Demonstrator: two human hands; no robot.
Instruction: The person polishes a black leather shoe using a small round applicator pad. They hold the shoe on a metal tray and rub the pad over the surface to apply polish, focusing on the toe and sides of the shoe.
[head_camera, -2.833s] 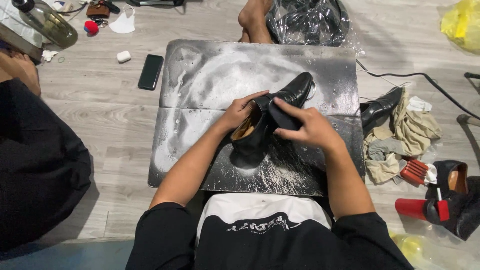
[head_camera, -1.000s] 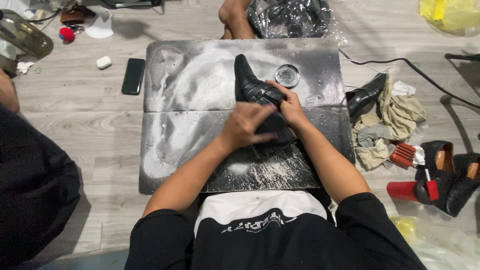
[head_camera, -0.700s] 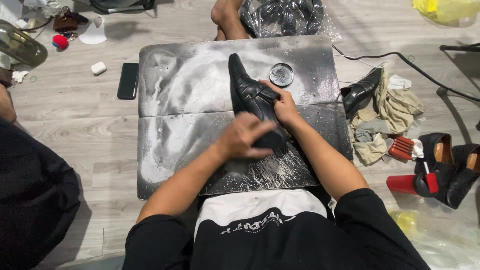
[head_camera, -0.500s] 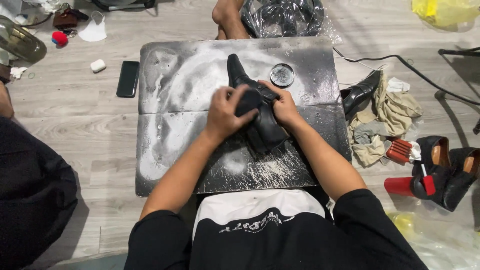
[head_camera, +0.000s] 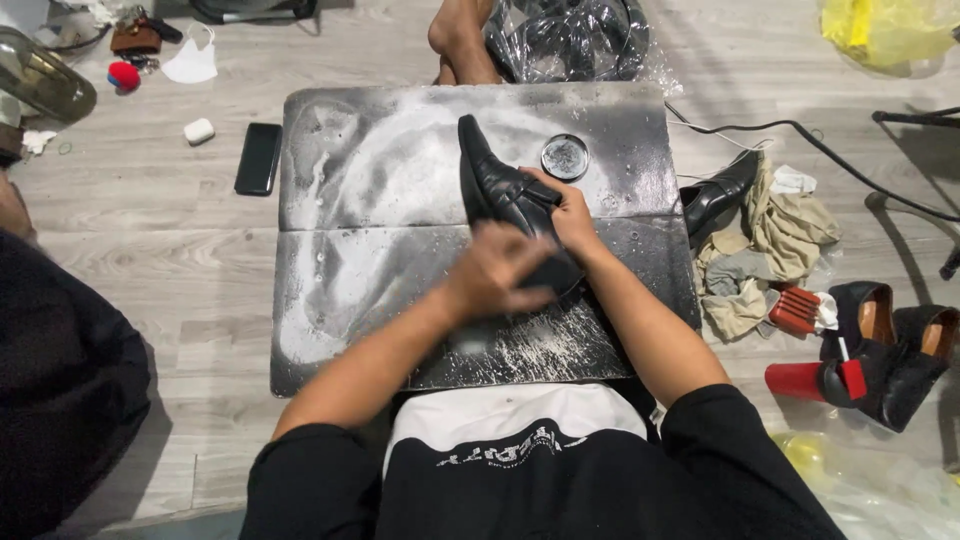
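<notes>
1. Closest to the person is the left hand (head_camera: 497, 268). It is blurry. It lies on the back part of a black leather shoe (head_camera: 510, 205), and the fingers look curled over it. I cannot tell if they hold a cloth.
2. At about 1 o'clock from it, the right hand (head_camera: 567, 212) grips the top of the shoe. Its fingers (head_camera: 540, 186) are clamped on the opening.
3. The shoe lies in the middle of a dark board (head_camera: 380, 240) on the floor, with its toe pointing to 12 o'clock. The board is smeared white and grey.
4. The front of the shoe looks shiny. The back is hidden under the hands, so I think the rubbing is partly done there.
5. At 1 o'clock from the shoe, just beside the right hand, sits a small round tin (head_camera: 565, 157), open.
6. At 3 o'clock, off the board, a second black shoe (head_camera: 722, 192) leans on a pile of rags (head_camera: 775, 235). It looks like nobody has worked on it.
7. Farther off at 4 o'clock are a red brush (head_camera: 796, 310) and more dark shoes (head_camera: 895, 345).
8. At 10 o'clock a black phone (head_camera: 258, 158) lies on the wooden floor (head_camera: 130, 260).
9. At 12 o'clock, another person's bare foot (head_camera: 460, 38) rests beside a clear plastic bag (head_camera: 570, 40).
</notes>
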